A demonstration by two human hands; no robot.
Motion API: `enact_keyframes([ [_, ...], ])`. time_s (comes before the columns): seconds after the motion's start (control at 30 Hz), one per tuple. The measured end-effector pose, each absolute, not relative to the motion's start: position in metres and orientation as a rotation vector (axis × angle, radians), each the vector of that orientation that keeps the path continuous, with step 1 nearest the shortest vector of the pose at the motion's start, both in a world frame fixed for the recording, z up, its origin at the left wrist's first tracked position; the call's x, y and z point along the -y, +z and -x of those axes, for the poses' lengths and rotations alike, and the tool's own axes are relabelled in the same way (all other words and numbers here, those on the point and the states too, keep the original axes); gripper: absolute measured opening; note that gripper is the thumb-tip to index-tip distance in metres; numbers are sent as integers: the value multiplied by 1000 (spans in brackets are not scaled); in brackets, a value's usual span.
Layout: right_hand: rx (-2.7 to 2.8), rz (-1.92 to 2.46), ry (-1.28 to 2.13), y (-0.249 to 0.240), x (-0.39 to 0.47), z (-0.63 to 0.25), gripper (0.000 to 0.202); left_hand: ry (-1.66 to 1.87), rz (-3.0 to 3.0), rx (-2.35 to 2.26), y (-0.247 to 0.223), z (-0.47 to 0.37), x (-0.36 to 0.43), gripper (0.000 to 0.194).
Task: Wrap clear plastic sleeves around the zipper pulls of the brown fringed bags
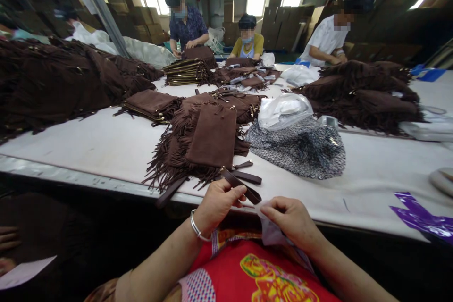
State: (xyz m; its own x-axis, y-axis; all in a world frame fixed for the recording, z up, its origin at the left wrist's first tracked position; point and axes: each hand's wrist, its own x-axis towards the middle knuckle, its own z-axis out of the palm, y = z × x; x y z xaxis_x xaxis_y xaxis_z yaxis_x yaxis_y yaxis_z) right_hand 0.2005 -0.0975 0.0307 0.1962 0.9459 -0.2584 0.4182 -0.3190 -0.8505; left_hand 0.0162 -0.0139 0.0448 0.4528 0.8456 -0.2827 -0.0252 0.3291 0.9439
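Note:
Near the table's front edge, my left hand (220,202) is closed on a dark brown wrist strap (244,188). The strap runs up to a small metal clip at the corner of a brown fringed pouch (214,138), which lies on several others with their fringes spread to the left. My right hand (292,219) pinches a thin white sheet (271,232) that hangs down in front of the red apron (226,269). Its upper edge comes close to the strap's looped end; whether they touch I cannot tell.
A black-and-white patterned cloth (300,148) with a clear plastic bag (286,111) lies right of the pouches. Brown fringed piles stand left (67,80) and right (364,96). Purple plastic (421,217) sits at the right edge. Several people work across the table.

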Motion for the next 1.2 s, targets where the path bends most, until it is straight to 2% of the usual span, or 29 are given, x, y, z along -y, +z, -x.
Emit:
enact_keyframes([
  [0.3,1324,1771,1215,30,102,-200,35,743,-1229,-1017,36,-7,14,33],
  [0.43,1398,1792,1133,29,105,-203,35,705,-1233,-1028,34,-8,15,32],
  [0.73,1284,1895,1107,26,108,-201,34,684,-1265,-1021,32,-12,20,31],
  [0.93,1115,1949,1211,21,109,-199,38,696,-1249,-1006,34,-10,23,27],
  [1.2,995,1851,1300,19,111,-196,39,702,-1289,-971,35,-11,23,25],
])
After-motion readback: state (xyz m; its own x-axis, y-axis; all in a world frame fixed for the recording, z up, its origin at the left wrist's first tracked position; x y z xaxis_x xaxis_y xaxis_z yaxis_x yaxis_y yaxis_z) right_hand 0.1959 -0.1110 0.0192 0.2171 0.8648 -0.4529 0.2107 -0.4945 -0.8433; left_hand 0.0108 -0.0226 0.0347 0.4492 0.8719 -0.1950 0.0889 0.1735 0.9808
